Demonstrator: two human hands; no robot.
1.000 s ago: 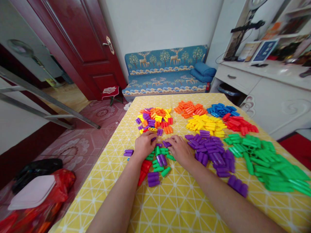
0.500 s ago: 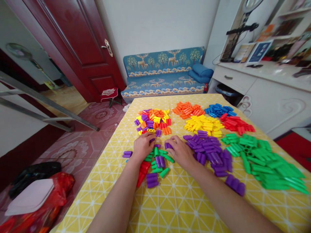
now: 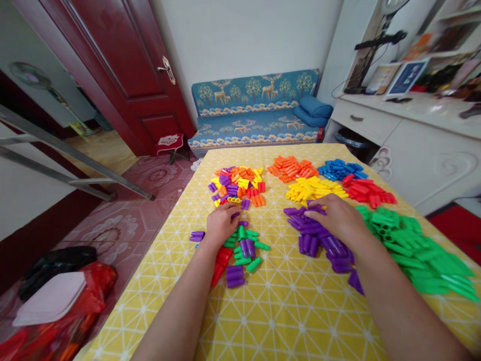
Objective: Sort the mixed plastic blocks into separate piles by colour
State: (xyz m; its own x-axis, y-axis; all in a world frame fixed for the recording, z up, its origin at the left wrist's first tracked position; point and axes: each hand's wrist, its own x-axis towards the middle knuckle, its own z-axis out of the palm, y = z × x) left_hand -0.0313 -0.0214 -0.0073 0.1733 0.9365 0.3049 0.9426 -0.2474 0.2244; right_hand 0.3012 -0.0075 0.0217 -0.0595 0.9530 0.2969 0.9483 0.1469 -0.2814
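Observation:
My left hand (image 3: 221, 224) is closed at the near side of the mixed pile, its fingers curled round a purple plastic tube piece (image 3: 235, 215) that is mostly covered. My right hand (image 3: 336, 216) is over the far part of the purple tube pile (image 3: 313, 233), thumb and fingers apart, with purple pieces beneath them. Between my forearms lie green tube pieces (image 3: 254, 264), red pieces (image 3: 221, 263) and a joined purple block (image 3: 235, 276). Another purple piece (image 3: 197, 236) sits left of my left wrist.
A mixed-colour pile (image 3: 240, 183) is beyond my left hand. Orange (image 3: 291, 168), yellow (image 3: 313, 189), blue (image 3: 341, 169), red (image 3: 370, 192) and green (image 3: 421, 248) piles spread across the right side of the yellow tablecloth (image 3: 270, 311). A blue sofa (image 3: 255, 120) stands past the table.
My right hand has moved right, from the loose pieces to the purple pile, where its fingers have spread from the purple piece they held. My left hand has hardly moved.

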